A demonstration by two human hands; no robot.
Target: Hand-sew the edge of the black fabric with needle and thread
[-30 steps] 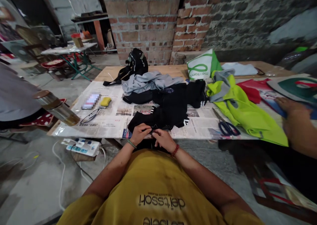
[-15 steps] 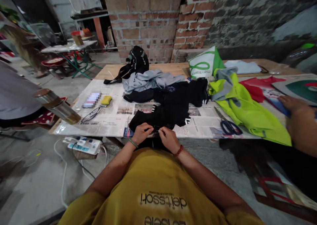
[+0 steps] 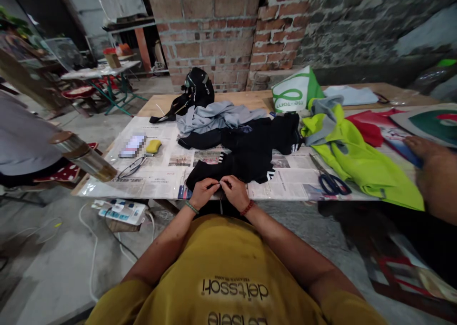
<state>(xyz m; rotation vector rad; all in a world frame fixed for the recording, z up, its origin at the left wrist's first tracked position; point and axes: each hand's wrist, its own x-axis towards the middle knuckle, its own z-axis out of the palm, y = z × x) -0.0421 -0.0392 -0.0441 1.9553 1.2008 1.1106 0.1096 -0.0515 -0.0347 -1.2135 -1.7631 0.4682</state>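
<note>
A black garment (image 3: 250,146) with white stripes lies rumpled across the newspaper-covered table (image 3: 157,189). At its near edge, by the table's front, my left hand (image 3: 204,191) is closed in a pinch. My right hand (image 3: 233,192) pinches right beside it, the fingertips of both hands nearly meeting. Whatever sits between the fingers is too small to make out. A thin pale strand (image 3: 221,205) seems to hang below them. Behind the black garment lies a bunched grey cloth (image 3: 217,116).
Dark-handled scissors (image 3: 332,183) and a neon yellow garment (image 3: 364,165) lie to the right, near another person's arm (image 3: 437,182). On the left are a bottle (image 3: 85,156), glasses (image 3: 131,167), a yellow sponge-like block (image 3: 153,146) and a phone (image 3: 133,145). A black bag (image 3: 198,86) stands behind.
My right hand has moved left, closing the small gap to my left hand. My left hand has barely shifted. The black garment lies as before.
</note>
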